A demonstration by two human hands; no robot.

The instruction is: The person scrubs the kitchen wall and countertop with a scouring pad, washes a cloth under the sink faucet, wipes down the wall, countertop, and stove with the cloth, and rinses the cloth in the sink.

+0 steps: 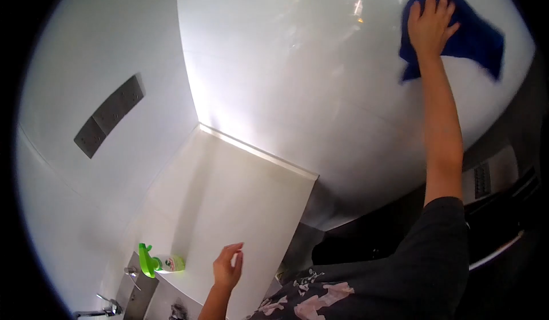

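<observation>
The right hand (pixel 433 30) lies spread over a dark blue cloth (pixel 472 37), its palm side pressing the fabric against the glossy white panel (pixel 274 74) rather than gripping it. The arm reaches far out, nearly straight, so pressure probably fades toward the fingertips; a slightly bent elbow and a flat palm would load the cloth more evenly. Much of the fabric spreads beyond the fingers and thumb, and one loose corner hangs past the outer side of the hand. Folding that spare cloth under the palm would give a firmer pad and less chance of slipping or bunching. The cloth's rim is blurred, so it is hard to tell how closely it meets the panel.

The left hand (pixel 227 270) is partly open with its fingers loosely curled, holding nothing visible, over the pale tabletop (pixel 243 188). A spray bottle (pixel 170 264) with a green trigger head is near it, on the side away from the right hand. A wide swing of the left hand could knock the bottle, so that arm is best moved gently.
</observation>
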